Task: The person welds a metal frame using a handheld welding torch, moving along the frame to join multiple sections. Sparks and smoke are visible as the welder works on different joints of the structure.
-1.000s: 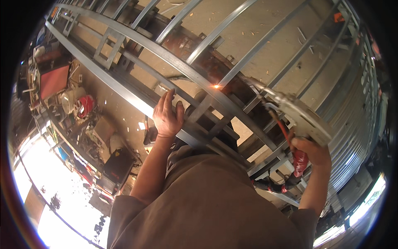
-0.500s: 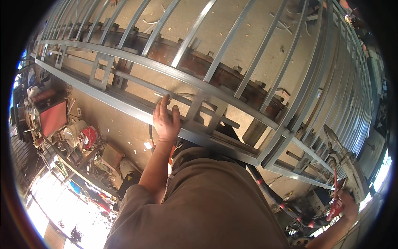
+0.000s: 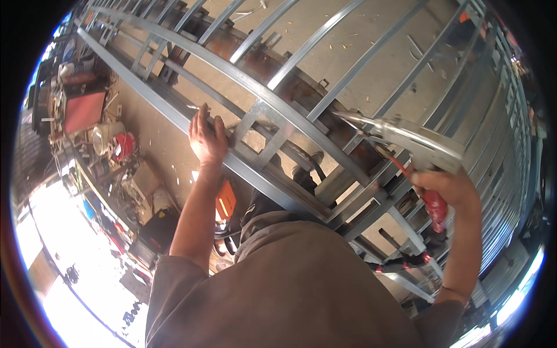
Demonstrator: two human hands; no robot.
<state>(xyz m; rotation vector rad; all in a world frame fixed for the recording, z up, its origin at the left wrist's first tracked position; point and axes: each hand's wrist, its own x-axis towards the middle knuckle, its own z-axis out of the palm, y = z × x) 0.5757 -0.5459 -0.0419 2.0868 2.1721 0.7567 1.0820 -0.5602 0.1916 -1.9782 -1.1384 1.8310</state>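
Few such things show, and none clearly. At the left edge of the view, among clutter on the floor, a red box-shaped case (image 3: pixel 83 110) lies with its flat, roughly square face turned up; no label on it can be made out. Just below it stands a pale round bucket (image 3: pixel 106 134) with a small red container (image 3: pixel 123 145) beside it. Lower down, near the middle, an orange rectangular panel (image 3: pixel 225 200) sits tilted. No signs or lit screens can be told apart.
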